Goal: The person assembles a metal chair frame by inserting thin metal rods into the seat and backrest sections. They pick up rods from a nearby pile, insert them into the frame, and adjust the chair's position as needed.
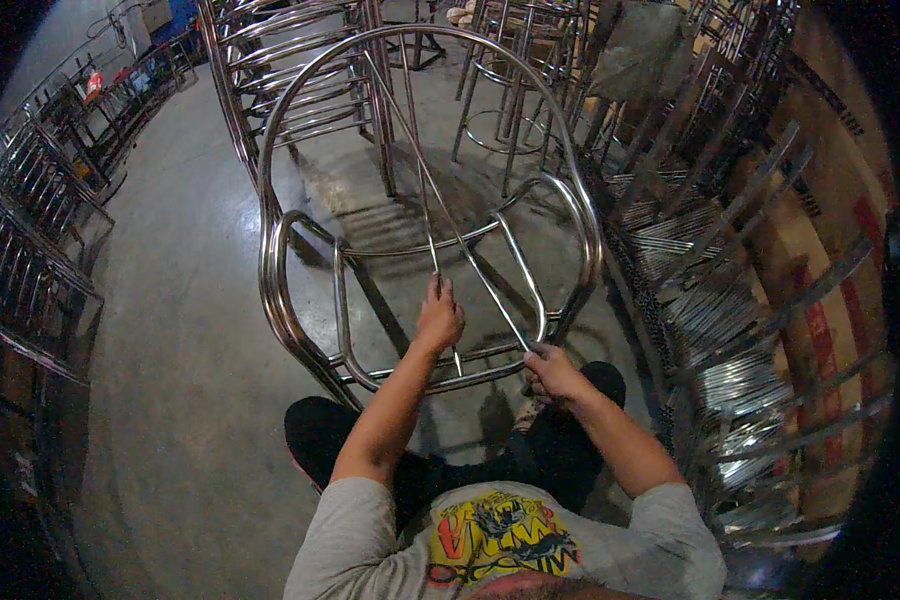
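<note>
A chair frame of shiny bent metal tube stands in front of me, with a tall rounded back hoop and a lower seat ring. My left hand is closed around a thin metal rod, which runs up through the middle of the frame; its lower end shows below my hand, by the near seat tube. A second thin rod slants from the upper left down to my right hand, whose fingers pinch its lower end beside the near right corner of the seat ring. The two rods cross inside the hoop.
Stacked metal frames rise just behind the chair frame, with metal stools to their right. Bundles of metal parts and cardboard line the right side. More metal frames stand along the left. My knees flank the near tube.
</note>
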`<action>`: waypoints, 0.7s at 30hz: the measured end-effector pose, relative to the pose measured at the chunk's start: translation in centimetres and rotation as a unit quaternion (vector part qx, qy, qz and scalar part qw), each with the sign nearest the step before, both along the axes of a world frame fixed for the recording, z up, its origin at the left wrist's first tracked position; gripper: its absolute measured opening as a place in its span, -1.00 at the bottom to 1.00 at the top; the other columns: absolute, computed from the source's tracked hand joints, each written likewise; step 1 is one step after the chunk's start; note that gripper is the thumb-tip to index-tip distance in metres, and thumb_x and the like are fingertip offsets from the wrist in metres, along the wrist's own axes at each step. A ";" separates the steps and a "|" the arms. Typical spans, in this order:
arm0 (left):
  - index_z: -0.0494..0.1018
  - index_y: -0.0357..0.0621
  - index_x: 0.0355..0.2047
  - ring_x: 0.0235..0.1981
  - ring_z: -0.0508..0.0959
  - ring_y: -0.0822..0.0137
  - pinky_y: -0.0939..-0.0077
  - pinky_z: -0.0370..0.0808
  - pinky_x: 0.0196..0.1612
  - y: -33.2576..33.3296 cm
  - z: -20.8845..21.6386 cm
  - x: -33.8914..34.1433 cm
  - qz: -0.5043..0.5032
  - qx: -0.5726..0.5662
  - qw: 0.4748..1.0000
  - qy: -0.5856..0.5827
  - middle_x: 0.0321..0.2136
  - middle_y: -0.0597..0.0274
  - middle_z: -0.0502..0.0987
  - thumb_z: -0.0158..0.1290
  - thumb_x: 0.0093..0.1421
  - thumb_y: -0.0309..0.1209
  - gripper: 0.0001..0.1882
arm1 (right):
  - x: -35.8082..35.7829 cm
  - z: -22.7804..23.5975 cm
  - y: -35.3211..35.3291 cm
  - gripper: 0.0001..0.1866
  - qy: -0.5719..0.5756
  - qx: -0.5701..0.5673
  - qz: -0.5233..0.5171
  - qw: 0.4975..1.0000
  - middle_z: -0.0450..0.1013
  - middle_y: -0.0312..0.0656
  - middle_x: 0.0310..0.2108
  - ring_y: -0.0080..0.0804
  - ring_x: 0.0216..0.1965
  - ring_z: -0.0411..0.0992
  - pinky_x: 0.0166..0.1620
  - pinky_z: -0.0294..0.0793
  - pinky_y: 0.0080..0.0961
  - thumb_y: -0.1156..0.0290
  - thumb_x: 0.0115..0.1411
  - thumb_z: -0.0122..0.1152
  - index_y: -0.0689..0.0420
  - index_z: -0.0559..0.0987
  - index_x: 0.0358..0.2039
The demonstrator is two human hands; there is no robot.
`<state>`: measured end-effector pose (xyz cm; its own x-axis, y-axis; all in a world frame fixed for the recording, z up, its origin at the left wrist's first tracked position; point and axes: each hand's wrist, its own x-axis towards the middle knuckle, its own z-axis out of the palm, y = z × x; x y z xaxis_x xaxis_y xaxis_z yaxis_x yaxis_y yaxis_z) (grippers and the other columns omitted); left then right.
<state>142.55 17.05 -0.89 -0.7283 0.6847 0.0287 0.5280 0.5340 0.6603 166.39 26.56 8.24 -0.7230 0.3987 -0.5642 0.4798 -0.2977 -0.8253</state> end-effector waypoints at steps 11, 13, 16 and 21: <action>0.12 -0.14 0.27 0.10 0.36 -0.15 0.03 0.39 0.09 -0.4 2.1 0.8 0.011 -0.011 1.000 -0.027 0.37 0.11 -0.08 -0.06 0.18 -0.36 -0.38 | -2.5 0.5 -0.1 -0.66 0.005 -0.017 -0.040 0.999 0.20 -0.38 -0.62 -0.64 -0.74 0.09 -0.74 0.07 -0.62 0.31 0.33 0.01 0.15 0.28 0.05; 0.12 -0.13 0.27 0.10 0.37 -0.15 0.03 0.39 0.09 -0.4 2.2 0.8 0.011 -0.013 1.000 -0.025 0.37 0.11 -0.08 -0.05 0.18 -0.36 -0.38 | -2.6 0.3 -0.2 -0.69 0.002 -0.003 -0.046 0.999 0.19 -0.39 -0.62 -0.64 -0.74 0.09 -0.74 0.06 -0.62 0.31 0.34 0.00 0.13 0.28 0.02; 0.13 -0.12 0.26 0.09 0.37 -0.15 0.03 0.39 0.09 -0.4 1.8 0.7 0.015 -0.015 1.000 -0.022 0.36 0.11 -0.07 -0.05 0.17 -0.35 -0.38 | -2.7 -0.3 -0.4 -0.78 0.002 -0.001 -0.049 0.999 0.18 -0.39 -0.63 -0.63 -0.74 0.09 -0.74 0.06 -0.61 0.31 0.34 -0.02 0.10 0.31 -0.07; 0.13 -0.12 0.26 0.09 0.37 -0.15 0.03 0.39 0.08 -0.3 0.9 0.6 0.014 0.026 0.999 -0.021 0.36 0.10 -0.06 -0.05 0.17 -0.35 -0.38 | -2.7 -1.2 -0.2 -0.50 -0.009 -0.023 -0.055 0.998 0.26 -0.35 -0.65 -0.59 -0.75 0.18 -0.78 0.16 -0.58 0.27 0.32 0.05 0.12 0.24 0.22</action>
